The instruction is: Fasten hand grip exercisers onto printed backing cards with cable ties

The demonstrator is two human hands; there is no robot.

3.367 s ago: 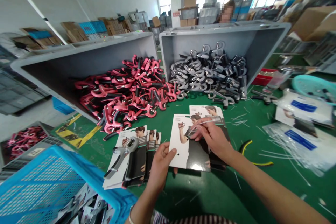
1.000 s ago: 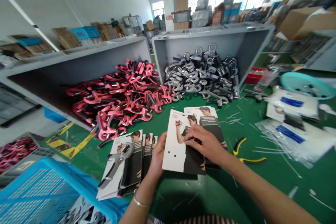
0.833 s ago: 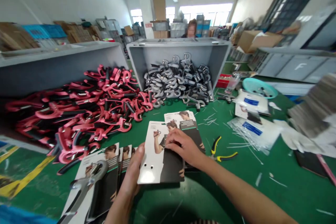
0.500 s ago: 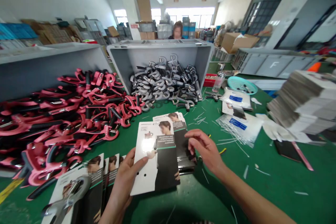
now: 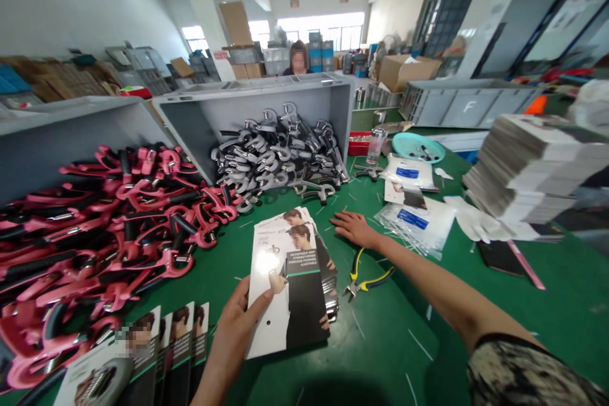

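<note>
My left hand (image 5: pixel 242 317) grips a printed card (image 5: pixel 307 292) by its left edge, thumb on the front. The card is held over a stack of similar cards (image 5: pixel 273 222). My right hand (image 5: pixel 353 228) lies palm down on the green table (image 5: pixel 380 355), fingers spread, with thin white strips near its fingertips. Below it are cutting pliers (image 5: pixel 364 276) with yellow and blue handles, jaws toward me. At the lower left, a grey hand gripper (image 5: pixel 111 380) rests on more printed cards (image 5: pixel 178 342).
A tipped grey crate (image 5: pixel 340 114) holds grey hand grippers (image 5: pixel 280 152). Pink hand grippers (image 5: pixel 143 203) are heaped at left. To the right are plastic bags (image 5: pixel 423 222), a turquoise dish (image 5: pixel 419 147) and a tall paper stack (image 5: pixel 528 165). A person (image 5: pixel 298 60) is behind the crate.
My right hand has moved away from the cards and spread out farther up the table, uncovering the pliers. My left hand still holds the card. The view has shifted to the right.
</note>
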